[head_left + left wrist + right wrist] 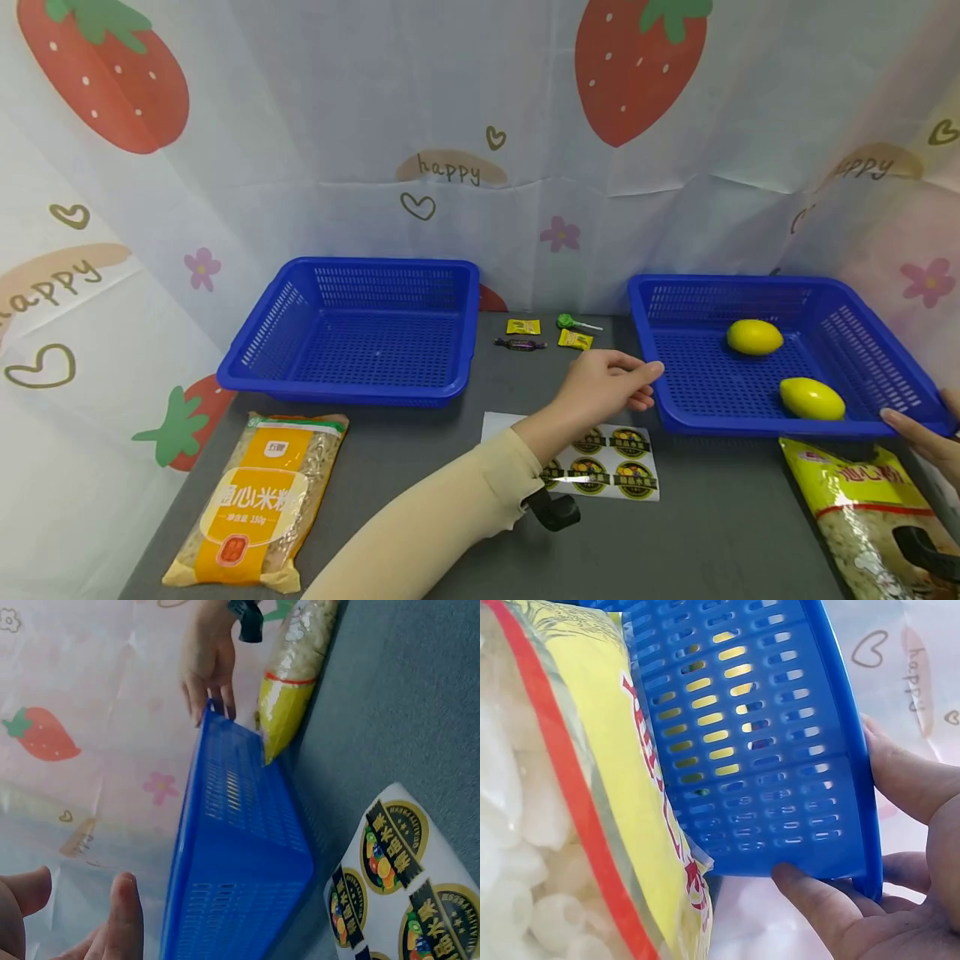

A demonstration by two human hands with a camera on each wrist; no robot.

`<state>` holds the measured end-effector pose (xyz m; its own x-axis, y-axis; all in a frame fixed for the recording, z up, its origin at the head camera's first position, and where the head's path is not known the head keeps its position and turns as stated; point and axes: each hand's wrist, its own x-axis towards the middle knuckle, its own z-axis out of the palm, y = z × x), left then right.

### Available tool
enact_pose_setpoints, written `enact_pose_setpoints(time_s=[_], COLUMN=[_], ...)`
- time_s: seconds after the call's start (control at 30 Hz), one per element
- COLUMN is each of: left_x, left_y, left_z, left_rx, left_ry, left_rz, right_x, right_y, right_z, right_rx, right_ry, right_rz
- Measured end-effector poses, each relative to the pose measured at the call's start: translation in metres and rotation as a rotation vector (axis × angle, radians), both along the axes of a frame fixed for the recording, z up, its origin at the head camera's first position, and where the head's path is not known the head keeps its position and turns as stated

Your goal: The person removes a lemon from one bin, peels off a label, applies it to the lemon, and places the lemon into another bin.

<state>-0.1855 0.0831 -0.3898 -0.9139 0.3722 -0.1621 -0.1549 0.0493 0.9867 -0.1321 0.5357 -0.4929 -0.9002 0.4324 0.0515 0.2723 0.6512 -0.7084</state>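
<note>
A blue plastic basket [750,428] stands at the right with two yellow lemons [754,337] lying in it. My right hand [933,442] grips its right end; in the right wrist view the thumb [904,769] lies over the rim and the fingers [817,900] are under it. At the basket's left rim is my left hand [596,387]. The left wrist view shows its thumb and fingertips [126,907] spread, holding nothing, with a gap to the basket wall [232,892]. A yellow bag of pasta-like pieces [873,508] lies before the basket, near the right hand.
Another blue basket [345,388] stands at the left, with an orange-labelled bag [258,504] before it. Small wrapped candies [522,327] and a green lollipop [566,321] lie between the baskets. Under the left forearm is a sticker sheet [600,462]. A printed curtain [360,108] hangs behind.
</note>
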Motion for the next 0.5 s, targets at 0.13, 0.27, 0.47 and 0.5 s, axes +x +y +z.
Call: enact_pose_setpoints(time_s=[0.13,0.27,0.47,0.5], left_x=[0.007,0.013,0.016,0.016], left_y=[-0.014,-0.038,-0.094,-0.105], left_z=[0.001,0.006,0.006,0.005], left_rx=[0.018,0.005,-0.049,-0.060], left_ry=[-0.009,0.045,0.136,0.148], left_rz=[-0.086,-0.180,-0.221,-0.219], right_x=[0.000,-0.010,-0.027,-0.029], right_y=[0.004,0.030,0.051,0.053], right_z=[-0.005,-0.022,-0.035,-0.036], right_rx=[-0.002,0.004,0.202,0.227], right_ry=[-0.010,-0.003,0.136,0.181], right_rz=[-0.013,-0.033,-0.158,-0.161])
